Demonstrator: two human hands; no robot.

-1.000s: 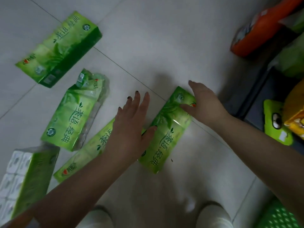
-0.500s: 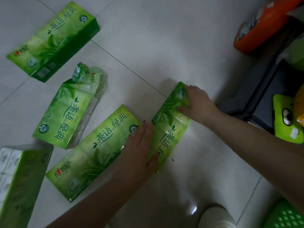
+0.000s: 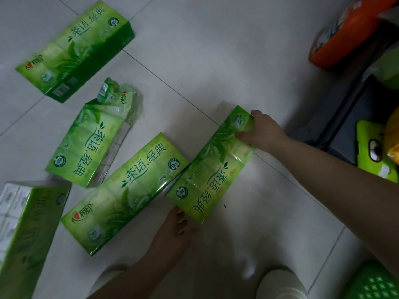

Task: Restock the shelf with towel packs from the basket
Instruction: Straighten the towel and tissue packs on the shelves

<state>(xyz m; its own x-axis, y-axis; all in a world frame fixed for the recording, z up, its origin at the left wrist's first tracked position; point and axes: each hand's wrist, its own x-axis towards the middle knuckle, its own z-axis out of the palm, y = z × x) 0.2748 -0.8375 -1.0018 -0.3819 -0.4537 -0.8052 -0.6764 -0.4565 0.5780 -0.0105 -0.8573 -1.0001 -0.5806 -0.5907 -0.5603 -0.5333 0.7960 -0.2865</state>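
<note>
Floor-level, right hand (image 3: 264,131) grips the pack's (image 3: 213,167) far end, left hand (image 3: 172,231) seemingly cups the near end; slick wrap could slip.

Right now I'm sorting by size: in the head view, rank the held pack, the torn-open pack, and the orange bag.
1. Held pack, in both hands.
2. Torn-open pack.
3. Orange bag, but it's cropped and farther away, so unsure.
</note>
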